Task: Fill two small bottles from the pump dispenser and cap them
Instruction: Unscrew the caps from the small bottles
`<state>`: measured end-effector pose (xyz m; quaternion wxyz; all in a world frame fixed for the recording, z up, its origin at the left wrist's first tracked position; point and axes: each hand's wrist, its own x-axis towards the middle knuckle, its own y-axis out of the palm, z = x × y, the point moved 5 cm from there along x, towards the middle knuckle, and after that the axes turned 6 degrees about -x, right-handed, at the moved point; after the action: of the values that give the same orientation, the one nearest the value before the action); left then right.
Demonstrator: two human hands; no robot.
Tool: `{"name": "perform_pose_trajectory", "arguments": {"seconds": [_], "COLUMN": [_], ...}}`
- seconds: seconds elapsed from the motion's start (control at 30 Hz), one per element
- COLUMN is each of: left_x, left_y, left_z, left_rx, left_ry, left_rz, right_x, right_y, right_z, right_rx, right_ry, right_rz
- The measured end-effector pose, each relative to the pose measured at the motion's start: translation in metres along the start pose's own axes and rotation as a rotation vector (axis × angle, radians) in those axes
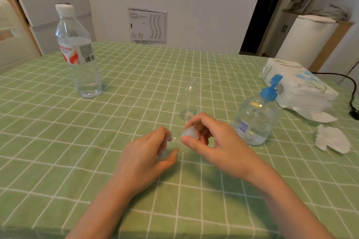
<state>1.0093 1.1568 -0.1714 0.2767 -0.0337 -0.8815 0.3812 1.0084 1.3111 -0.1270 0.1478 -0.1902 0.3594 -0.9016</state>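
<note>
My left hand (147, 153) grips a small clear bottle (174, 145) that lies tilted, its neck pointing right. Fingers and thumb of my right hand (211, 141) pinch a whitish cap (189, 133) at that bottle's mouth. A second small clear bottle (189, 99) stands upright and uncapped just behind my hands. The pump dispenser (256, 116), clear with a blue pump head, stands to the right of my right hand with a little liquid at its bottom.
A large water bottle (79, 54) with a white cap stands at the back left on the green checked tablecloth (116, 122). A tissue pack (299, 85), a crumpled tissue (332, 139) and a black cable (351, 91) lie at the right.
</note>
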Motion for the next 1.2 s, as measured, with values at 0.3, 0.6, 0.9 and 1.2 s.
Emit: {"name": "perform_pose_trajectory", "arguments": {"seconds": [0.3, 0.6, 0.9, 1.2], "left_x": [-0.001, -0.001, -0.001, 0.000], "left_y": [-0.001, -0.001, -0.002, -0.004], "left_z": [-0.001, -0.001, 0.006, 0.009], "left_rx": [0.026, -0.007, -0.104, -0.134], "left_ry": [0.001, -0.008, -0.064, -0.123], "left_rz": [0.004, -0.003, -0.042, -0.076], "right_x": [0.000, -0.002, 0.000, 0.024], "right_y": [0.000, -0.004, -0.024, 0.017], "right_z": [0.001, 0.005, 0.003, -0.050], "right_rx": [-0.038, -0.027, 0.192, 0.173], "right_ry": [0.009, -0.026, -0.046, 0.301], "right_rz": [0.037, 0.009, -0.062, -0.118]}}
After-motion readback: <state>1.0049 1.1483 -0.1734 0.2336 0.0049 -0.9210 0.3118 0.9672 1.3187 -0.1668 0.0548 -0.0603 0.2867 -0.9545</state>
